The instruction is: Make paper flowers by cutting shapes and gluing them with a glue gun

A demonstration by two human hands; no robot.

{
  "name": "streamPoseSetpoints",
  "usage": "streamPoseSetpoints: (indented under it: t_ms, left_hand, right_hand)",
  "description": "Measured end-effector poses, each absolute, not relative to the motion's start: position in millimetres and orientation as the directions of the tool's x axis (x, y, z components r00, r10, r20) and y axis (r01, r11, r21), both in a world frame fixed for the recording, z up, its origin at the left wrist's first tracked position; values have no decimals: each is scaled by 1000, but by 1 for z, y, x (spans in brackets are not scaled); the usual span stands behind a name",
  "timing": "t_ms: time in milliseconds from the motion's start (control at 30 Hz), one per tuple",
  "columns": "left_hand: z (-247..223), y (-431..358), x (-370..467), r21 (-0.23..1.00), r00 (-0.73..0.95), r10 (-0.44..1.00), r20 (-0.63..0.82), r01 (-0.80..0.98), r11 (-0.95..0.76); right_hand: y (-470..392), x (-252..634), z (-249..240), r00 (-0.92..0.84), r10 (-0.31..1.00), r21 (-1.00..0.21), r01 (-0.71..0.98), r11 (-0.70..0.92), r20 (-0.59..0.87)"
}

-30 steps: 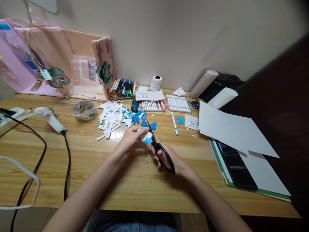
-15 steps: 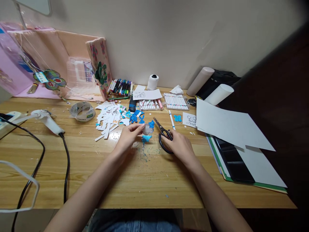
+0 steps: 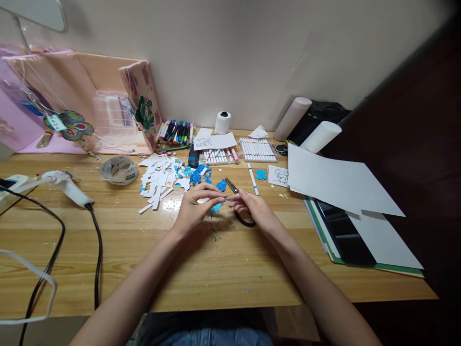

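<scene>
A small thin piece [image 3: 227, 200], pale and seen almost edge-on, is pinched between the thumb and fingers of my left hand [image 3: 197, 207]. My right hand [image 3: 255, 207] has its fingertips closed together at the piece's right side. Beneath the right hand lie black-handled scissors [image 3: 231, 185] on the table, their tips pointing away and the middle covered. Blue scraps [image 3: 217, 208] lie just under the fingers, and more blue cuttings [image 3: 200, 174] are heaped beyond the left hand. To the right sit a white marker [image 3: 252, 179] and a blue flower-shaped cutout [image 3: 261, 175].
White paper scraps [image 3: 158, 179] and a tape roll [image 3: 119, 170] are on the left, near a white corded tool [image 3: 68, 188]. Marker sets [image 3: 258, 150] stand along the wall with a thread spool [image 3: 223, 123]. Paper sheets [image 3: 338, 180] overlap a dark tablet-like slab [image 3: 345, 233] at right.
My right hand has come off the scissors, left lying on the table, and moved left to meet the piece in my left hand. The piece has turned from face-on to nearly edge-on.
</scene>
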State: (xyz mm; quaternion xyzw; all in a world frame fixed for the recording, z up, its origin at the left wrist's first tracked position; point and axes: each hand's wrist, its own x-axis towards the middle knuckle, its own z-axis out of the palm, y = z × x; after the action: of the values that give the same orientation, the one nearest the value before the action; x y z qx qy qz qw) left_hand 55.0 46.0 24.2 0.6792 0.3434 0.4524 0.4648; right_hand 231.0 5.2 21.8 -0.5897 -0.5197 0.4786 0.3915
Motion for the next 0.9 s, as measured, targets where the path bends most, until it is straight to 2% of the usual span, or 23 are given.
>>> streamPoseSetpoints:
  t_ms: [33,100,200,267,367,467,600,900]
  left_hand:
    - [25,45,55,929,384,865,323,47,-367]
    - [27,45,54,899,445,821,358,73,-432]
    - [31,44,53,862,501,778,380,113,-494]
    - [32,44,54,884,468,806,362,103,-456]
    - [32,44,57,973,376,909,182,67,-222]
    - [29,46,59,996,365,931,1,84,-34]
    - [28,50,59,995,382,924,-36,99,-2]
    - [28,46,59,977,426,904,10,189,-100]
  right_hand:
    - [6,230,22,-65,967,-968,83,-239,-244]
    - [7,230,22,-145,938,-937,-105,-332,-316]
    - [7,232,22,-137,944,-920,-218,-326,-302]
    - [8,233,22,-75,960,-928,-246,-281,-270]
    - [10,233,20,14,977,-952,-227,-205,-213]
    - [10,230,18,33,978,-959,-202,-197,-207]
    - [10,226,17,-16,974,-964,-142,-224,-224]
    - [10,225,13,9,996,-996,8,-94,-94]
